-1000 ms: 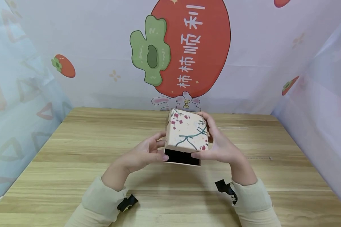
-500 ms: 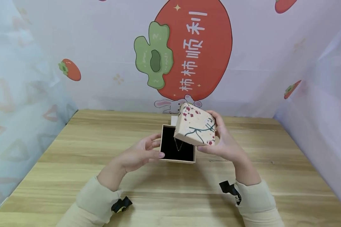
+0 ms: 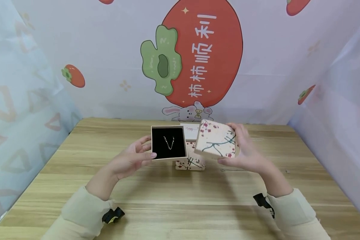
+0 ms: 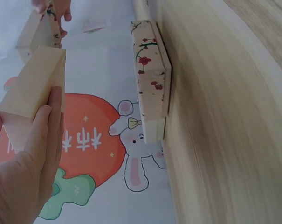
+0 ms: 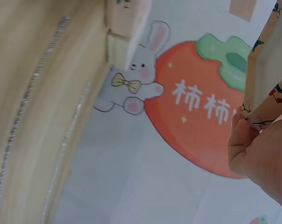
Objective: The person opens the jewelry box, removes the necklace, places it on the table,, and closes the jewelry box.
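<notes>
My left hand (image 3: 127, 160) grips the left side of a small box base (image 3: 160, 152), thumb on its rim, above the table. Black padding lines it, and a thin necklace (image 3: 169, 146) lies in a V on the padding. My right hand (image 3: 250, 155) holds the box lid (image 3: 216, 140), cream with red blossoms and dark branches, apart from the base and to its right. The lid's hollow underside shows in the right wrist view. In the left wrist view the base's plain outer wall (image 4: 33, 86) sits between thumb and fingers.
Below the raised base, another blossom-patterned box (image 3: 190, 164) rests on the wooden table (image 3: 180, 213). Behind it is a whitish box (image 3: 189, 130). Two silvery chains lie at the right, a nearer chain (image 5: 24, 100) and a farther chain (image 5: 68, 133).
The lid has come off the base, uncovering the necklace. The base has moved left and the lid right, so the patterned box and whitish box behind them now show.
</notes>
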### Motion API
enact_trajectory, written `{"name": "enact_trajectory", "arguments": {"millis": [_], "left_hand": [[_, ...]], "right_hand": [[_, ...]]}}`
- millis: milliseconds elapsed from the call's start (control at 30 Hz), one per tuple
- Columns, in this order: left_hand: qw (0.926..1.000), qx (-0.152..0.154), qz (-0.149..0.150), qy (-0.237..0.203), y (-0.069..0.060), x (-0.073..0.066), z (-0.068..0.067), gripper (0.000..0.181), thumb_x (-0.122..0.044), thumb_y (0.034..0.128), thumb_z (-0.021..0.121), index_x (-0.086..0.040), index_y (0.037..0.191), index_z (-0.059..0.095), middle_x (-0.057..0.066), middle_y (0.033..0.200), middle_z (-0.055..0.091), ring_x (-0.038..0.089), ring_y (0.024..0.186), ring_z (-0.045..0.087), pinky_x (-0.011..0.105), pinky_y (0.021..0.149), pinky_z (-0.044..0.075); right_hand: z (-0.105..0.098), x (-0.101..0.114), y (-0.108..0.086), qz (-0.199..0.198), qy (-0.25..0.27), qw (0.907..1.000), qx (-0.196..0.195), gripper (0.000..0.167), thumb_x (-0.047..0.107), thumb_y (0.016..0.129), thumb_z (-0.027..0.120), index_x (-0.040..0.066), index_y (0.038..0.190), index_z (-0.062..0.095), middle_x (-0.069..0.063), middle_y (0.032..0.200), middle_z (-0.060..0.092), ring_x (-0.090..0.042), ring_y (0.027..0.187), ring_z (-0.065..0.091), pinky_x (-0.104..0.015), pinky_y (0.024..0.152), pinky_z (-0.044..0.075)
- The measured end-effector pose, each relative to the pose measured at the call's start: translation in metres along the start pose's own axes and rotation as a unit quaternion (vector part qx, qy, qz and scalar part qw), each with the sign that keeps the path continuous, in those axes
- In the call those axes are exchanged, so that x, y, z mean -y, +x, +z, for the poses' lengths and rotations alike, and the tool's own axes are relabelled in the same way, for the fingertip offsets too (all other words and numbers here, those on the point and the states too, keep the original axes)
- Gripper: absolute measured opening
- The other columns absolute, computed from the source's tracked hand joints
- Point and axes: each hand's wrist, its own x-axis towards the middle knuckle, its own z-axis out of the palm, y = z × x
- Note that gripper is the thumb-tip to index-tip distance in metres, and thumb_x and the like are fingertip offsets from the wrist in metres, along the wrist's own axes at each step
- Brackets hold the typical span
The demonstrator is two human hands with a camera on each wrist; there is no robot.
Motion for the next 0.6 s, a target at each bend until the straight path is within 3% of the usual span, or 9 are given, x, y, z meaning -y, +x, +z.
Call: {"name": "enact_trajectory", "arguments": {"millis": [167,367,467,600], "left_hand": [[1.0,-0.004,0.002,0.002,-0.001,0.003,-0.007,0.091,-0.015,0.0964,0.064,-0.005,0.159,-0.002,0.019,0.166,0.008,0.039,0.152,0.017,0.044,0.119,0.027],[0.9997,-0.005,0.02,-0.008,-0.001,0.007,-0.011,0.084,-0.011,0.0968,0.062,-0.002,0.158,0.006,0.021,0.163,0.019,0.014,0.136,0.048,0.022,0.104,0.047],[0.9993,-0.005,0.031,-0.022,-0.001,0.008,-0.011,0.08,-0.008,0.0964,0.062,0.0,0.156,0.009,0.016,0.157,0.032,0.005,0.124,0.056,0.022,0.102,0.049],[0.9988,-0.009,0.036,-0.031,-0.002,0.009,-0.011,0.076,-0.005,0.0962,0.061,0.0,0.155,0.013,0.005,0.145,0.046,0.007,0.12,0.06,0.024,0.101,0.05]], "right_hand": [[0.016,-0.003,-0.009,-0.044,-0.06,0.9964,0.04,0.106,0.031,0.055,0.09,0.006,0.142,0.033,-0.01,0.132,0.043,-0.023,0.121,0.037,-0.05,0.097,0.04],[0.039,0.006,-0.02,-0.05,-0.11,0.988,0.096,0.11,0.044,0.052,0.089,0.009,0.142,0.035,-0.003,0.129,0.047,-0.017,0.116,0.041,-0.043,0.092,0.044],[0.051,0.01,-0.025,-0.052,-0.138,0.9813,0.124,0.111,0.049,0.051,0.088,0.01,0.142,0.037,0.0,0.131,0.047,-0.015,0.115,0.042,-0.04,0.088,0.043],[0.066,0.013,-0.032,-0.058,-0.164,0.9727,0.153,0.111,0.054,0.052,0.086,0.01,0.142,0.038,0.001,0.134,0.047,-0.013,0.114,0.042,-0.038,0.085,0.041]]}}
